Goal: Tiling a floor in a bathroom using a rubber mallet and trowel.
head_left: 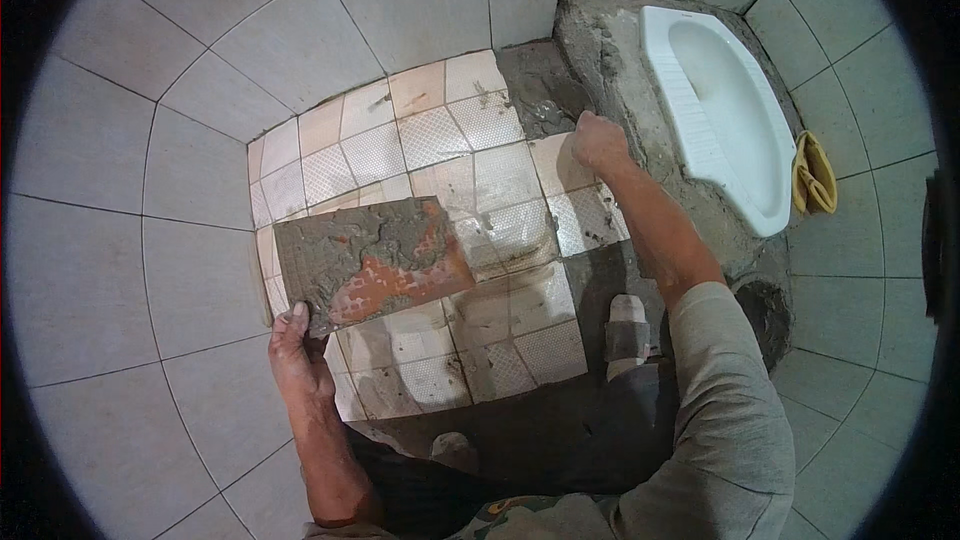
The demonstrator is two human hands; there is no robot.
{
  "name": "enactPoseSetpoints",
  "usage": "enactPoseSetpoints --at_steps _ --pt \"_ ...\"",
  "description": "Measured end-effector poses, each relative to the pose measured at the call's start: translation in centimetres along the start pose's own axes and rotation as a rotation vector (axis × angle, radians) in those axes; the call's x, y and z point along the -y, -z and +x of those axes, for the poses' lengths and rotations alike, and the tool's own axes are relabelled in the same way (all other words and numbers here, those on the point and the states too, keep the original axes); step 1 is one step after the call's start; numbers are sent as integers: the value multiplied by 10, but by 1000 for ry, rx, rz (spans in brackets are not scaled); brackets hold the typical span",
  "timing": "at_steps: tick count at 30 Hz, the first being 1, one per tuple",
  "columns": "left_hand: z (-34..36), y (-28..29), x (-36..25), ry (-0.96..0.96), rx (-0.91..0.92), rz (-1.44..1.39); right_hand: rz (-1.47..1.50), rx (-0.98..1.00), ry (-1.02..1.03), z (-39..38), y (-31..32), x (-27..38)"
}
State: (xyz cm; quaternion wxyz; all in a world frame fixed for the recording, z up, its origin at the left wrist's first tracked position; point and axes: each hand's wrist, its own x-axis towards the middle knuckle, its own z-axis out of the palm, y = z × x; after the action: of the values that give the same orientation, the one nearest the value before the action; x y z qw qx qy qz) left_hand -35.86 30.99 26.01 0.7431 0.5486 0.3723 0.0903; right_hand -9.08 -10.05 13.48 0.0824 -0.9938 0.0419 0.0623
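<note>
While gripping a tile [375,275] at its near left corner with the left hand [297,345], in the head view, reaches forward with the right hand [600,145] to a patch of wet grey mortar [540,80]. Lays the left thumb over the upturned back of the tile, with the other fingers mostly hidden beneath. Holds that tile at the left, over the laid floor tiles [430,145]; cannot tell about contact with them. Shows grey mortar spread unevenly across its back, with reddish-orange bared toward the near right part. Clenches the right hand into a fist at the near right side of the patch, beside the rough cement platform [620,80]; cannot tell about any tool inside the fist. Stretches the right arm, in a grey sleeve [735,390], past the near side of the platform. Includes, set into that platform, a white squat pan [735,130] with ribbed edges, and just beyond its right rim a crumpled yellow object [815,175] of unclear kind. Stands with the right foot [627,335] on dark floor [560,440], near the right ends of the laid tiles, and with the left foot [455,452] partly hidden below. Has pale wall tiles [430,5] all around.
</note>
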Motion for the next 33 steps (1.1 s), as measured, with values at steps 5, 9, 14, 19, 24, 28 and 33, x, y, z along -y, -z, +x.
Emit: enactPoseSetpoints --at_steps 5,9,14,19,24,28,33 --pt "-10 -17 2 -33 44 -30 -20 16 -6 3 -4 -2" --pt "-16 -25 0 -20 63 -37 -18 -6 14 5 -6 -4" --pt "-18 -20 3 -15 62 -23 11 -81 -29 11 -9 -5" --pt "-16 -15 4 -8 79 -30 15 0 -10 21 -12 -2" --pt "-17 -15 4 -21 8 -10 19 10 -2 23 -12 11" --pt "-16 -17 3 -31 20 -21 8 46 -30 16 1 15" --pt "-11 -20 2 -7 72 -20 69 17 -103 -12 48 -11"
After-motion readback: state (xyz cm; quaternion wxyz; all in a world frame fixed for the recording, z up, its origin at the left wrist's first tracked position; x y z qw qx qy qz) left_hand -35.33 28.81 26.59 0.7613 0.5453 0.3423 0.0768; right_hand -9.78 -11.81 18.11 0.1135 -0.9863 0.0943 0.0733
